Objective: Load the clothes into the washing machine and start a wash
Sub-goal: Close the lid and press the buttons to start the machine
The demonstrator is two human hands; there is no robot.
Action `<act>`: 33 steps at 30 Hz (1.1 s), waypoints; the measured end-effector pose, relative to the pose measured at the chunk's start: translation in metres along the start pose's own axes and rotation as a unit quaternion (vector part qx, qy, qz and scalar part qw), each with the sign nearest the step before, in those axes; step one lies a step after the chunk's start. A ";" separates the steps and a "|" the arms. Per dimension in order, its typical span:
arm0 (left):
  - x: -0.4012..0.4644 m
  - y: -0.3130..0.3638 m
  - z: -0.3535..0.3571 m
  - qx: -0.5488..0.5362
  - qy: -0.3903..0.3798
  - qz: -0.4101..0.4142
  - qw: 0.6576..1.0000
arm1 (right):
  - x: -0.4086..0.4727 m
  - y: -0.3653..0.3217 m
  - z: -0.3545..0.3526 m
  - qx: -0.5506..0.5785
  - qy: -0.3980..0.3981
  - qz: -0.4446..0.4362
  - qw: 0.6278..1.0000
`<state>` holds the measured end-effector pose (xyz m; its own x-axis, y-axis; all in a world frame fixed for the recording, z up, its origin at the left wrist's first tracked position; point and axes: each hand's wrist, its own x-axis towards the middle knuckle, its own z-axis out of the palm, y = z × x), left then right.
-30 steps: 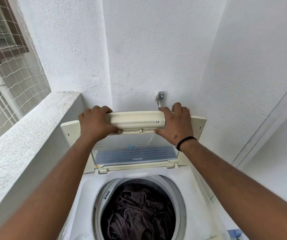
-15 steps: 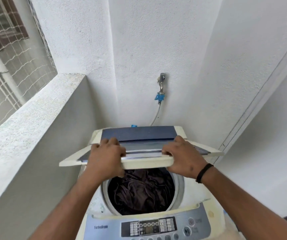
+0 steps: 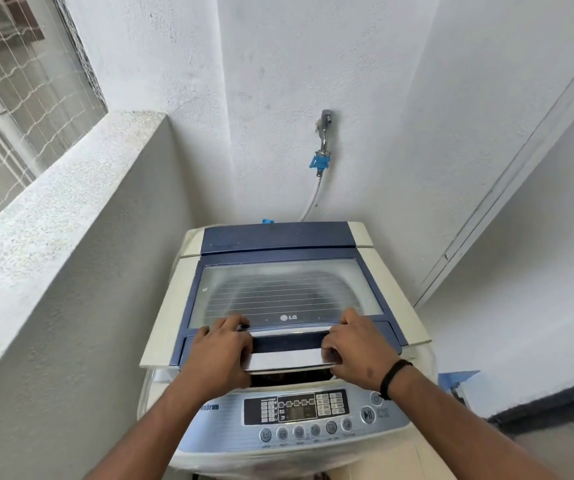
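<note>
A white and blue top-loading washing machine (image 3: 413, 327) stands in the corner. Its lid (image 3: 285, 289), with a ribbed clear window, lies almost flat, and a narrow dark gap shows under its front edge. My left hand (image 3: 218, 351) grips the left end of the lid's silver front handle (image 3: 289, 358), fingers curled over the top. My right hand (image 3: 354, 348) grips the right end the same way; a black band sits on that wrist. The dark clothes are barely visible through the gap. The control panel (image 3: 299, 410) with its buttons lies just below my hands.
A tap (image 3: 323, 133) with a blue connector and white hose is on the back wall. A speckled ledge (image 3: 53, 209) with a netted window runs along the left. A door frame (image 3: 507, 188) is on the right, with a blue object (image 3: 455, 377) beside the machine.
The lid has swung from upright down to nearly flat, both hands staying on its front edge. The drum of dark clothes is now covered. The control panel has come into view.
</note>
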<state>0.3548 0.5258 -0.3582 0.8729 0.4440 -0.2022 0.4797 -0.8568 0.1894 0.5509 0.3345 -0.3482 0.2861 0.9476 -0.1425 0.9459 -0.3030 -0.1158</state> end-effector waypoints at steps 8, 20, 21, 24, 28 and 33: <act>-0.009 -0.003 0.029 -0.022 -0.031 0.007 0.999 | -0.001 0.003 0.030 0.005 -0.056 0.009 0.998; -0.007 -0.010 0.061 -0.102 -0.008 -0.015 0.995 | 0.006 0.014 0.053 0.102 -0.097 0.053 0.989; -0.007 -0.011 0.063 -0.113 -0.001 -0.017 0.993 | 0.006 0.014 0.055 0.115 -0.090 0.060 0.987; -0.009 -0.012 0.069 -0.138 0.017 -0.022 0.990 | 0.005 0.013 0.061 0.151 -0.061 0.079 0.984; -0.011 -0.012 0.075 -0.161 0.041 -0.024 0.986 | 0.002 0.012 0.066 0.164 -0.038 0.096 0.981; -0.012 -0.012 0.080 -0.164 0.061 -0.024 0.984 | 0.000 0.010 0.068 0.173 -0.024 0.112 0.978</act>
<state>0.3314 0.5097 -0.4352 0.8432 0.5270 -0.1058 0.5063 -0.7124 0.4859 0.5500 0.3244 -0.4161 0.4649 0.8499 -0.2481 0.7493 -0.5270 -0.4012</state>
